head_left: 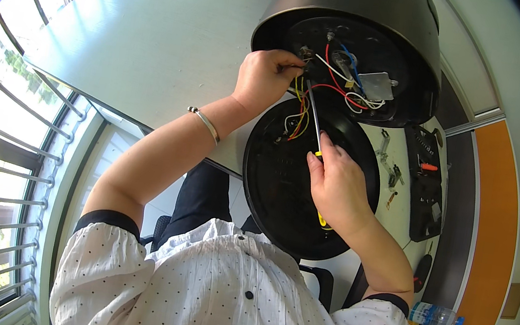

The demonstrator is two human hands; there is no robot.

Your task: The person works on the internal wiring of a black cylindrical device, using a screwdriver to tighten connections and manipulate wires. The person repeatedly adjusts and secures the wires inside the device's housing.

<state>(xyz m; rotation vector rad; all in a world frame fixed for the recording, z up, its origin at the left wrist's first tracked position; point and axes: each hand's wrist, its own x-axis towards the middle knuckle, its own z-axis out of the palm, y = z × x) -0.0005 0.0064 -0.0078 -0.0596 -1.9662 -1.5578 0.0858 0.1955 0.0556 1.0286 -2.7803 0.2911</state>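
A large round dark-grey appliance (358,2), like an electric cooker, lies on its side with its wired underside facing me. Red, blue and white wires (335,76) cross its black interior, beside a silvery patch (377,86). My right hand (339,186) is closed around a screwdriver (314,113) with a yellow and black handle, its shaft reaching up to the wiring. Close to the tip, my left hand (266,77) pinches at the opening's left side; its fingertips hide what they hold. Yellow and red wires (299,111) hang down to the round black base cover (312,170).
The white table (160,20) extends to the left. On the right lie small metal parts (393,172) and an open black tool case (423,180). A water bottle (435,316) is at the lower right. A barred window (10,125) is on the left.
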